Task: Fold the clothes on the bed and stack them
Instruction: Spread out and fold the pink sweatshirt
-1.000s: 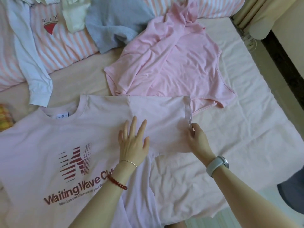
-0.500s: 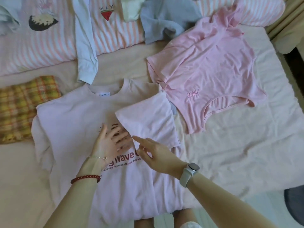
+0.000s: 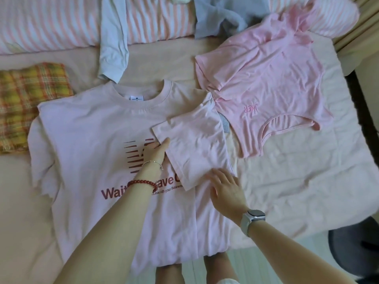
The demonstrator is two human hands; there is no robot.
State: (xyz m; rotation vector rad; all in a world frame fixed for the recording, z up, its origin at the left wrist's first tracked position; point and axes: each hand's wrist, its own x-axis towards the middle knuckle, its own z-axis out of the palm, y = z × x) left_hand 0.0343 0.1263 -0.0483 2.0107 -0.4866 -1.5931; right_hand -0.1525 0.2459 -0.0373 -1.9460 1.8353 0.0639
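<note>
While we lean over the bed (image 3: 297, 181), our left hand (image 3: 155, 152) flat on the pale T-shirt (image 3: 92, 140) by its folded sleeve (image 3: 194, 148), right hand (image 3: 225, 189) open, now pressing the sleeve's lower edge, no longer raised above.

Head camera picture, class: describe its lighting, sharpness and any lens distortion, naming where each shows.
Head view: soft, even daylight, with faint shadows only in the bedsheet wrinkles; the T-shirt print is sharp mid-frame; the plaid cloth at the left edge and the right hand look slightly smeared; the wide-angle lens bows the striped pillow along the top.
</note>
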